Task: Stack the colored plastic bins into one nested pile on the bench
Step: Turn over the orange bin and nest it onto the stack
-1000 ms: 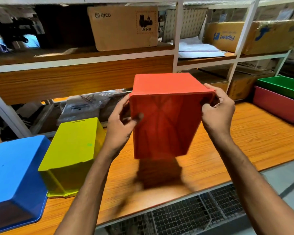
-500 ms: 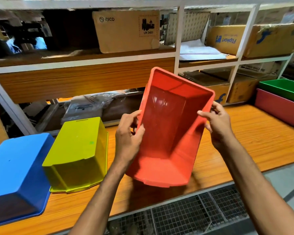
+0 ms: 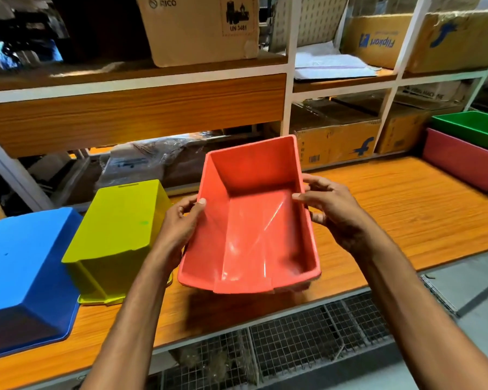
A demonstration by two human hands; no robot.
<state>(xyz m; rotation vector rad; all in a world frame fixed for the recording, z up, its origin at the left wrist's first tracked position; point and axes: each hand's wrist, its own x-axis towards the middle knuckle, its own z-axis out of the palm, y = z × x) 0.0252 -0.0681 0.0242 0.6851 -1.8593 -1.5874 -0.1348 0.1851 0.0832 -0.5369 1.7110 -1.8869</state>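
The wooden bench (image 3: 406, 209) runs across in front of me, its front edge just above a wire-mesh panel (image 3: 307, 342). Behind it stands a white-framed shelf rack (image 3: 289, 88) loaded with cardboard boxes (image 3: 200, 29).

At my far left a blue bin (image 3: 23, 277) lies upside down, its rim flat on the wood and reaching close to the front edge. Just beside it on the right a yellow-green bin (image 3: 116, 229) is also upside down.

The orange-red bin (image 3: 254, 220) is in my hands over the front part of the bench, open side up and tipped towards me. Its near lip is close to the bench's front edge and a shadow falls below it; whether its base touches the wood, I cannot tell.

At the far right a green bin (image 3: 473, 128) sits nested in a pink bin (image 3: 462, 161). A broad stretch of bare wood lies between that pair and my bin.

My left hand (image 3: 178, 229) grips the left rim, thumb hooked over the edge and fingers behind the wall — tight beside the yellow-green bin. My right hand (image 3: 333, 212) clasps the right rim the same way.
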